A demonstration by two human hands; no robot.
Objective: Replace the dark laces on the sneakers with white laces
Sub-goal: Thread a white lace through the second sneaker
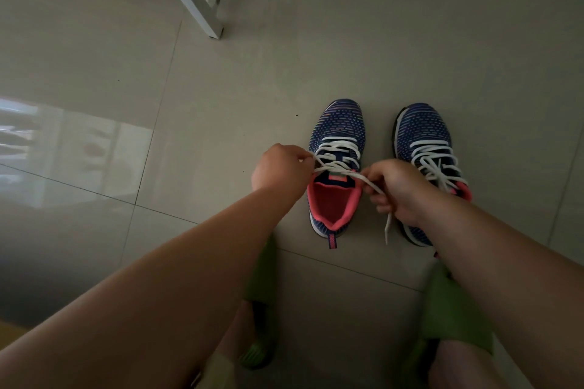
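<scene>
- While both sneakers stand side by side right of centre on the tiled floor [189, 104], toes toward the top, the right sneaker [425, 136] looks fully laced.
- Over the left sneaker [336, 123], its white lace [339, 169] runs across the tongue, crosswise to the shoe.
- left hand [281, 170] pinches one end at the left; right hand [395, 189] grips the other, its tail hanging down.

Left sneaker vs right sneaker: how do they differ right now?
The left sneaker has both ends of its white lace pulled out sideways, gripped by the left hand and the right hand; the right sneaker goes untouched, its lace lying loose on top. The left sneaker's pink opening shows fully; the right sneaker's is mostly hidden behind the right forearm. Both are blue knit with white laces, toes pointing away.
</scene>
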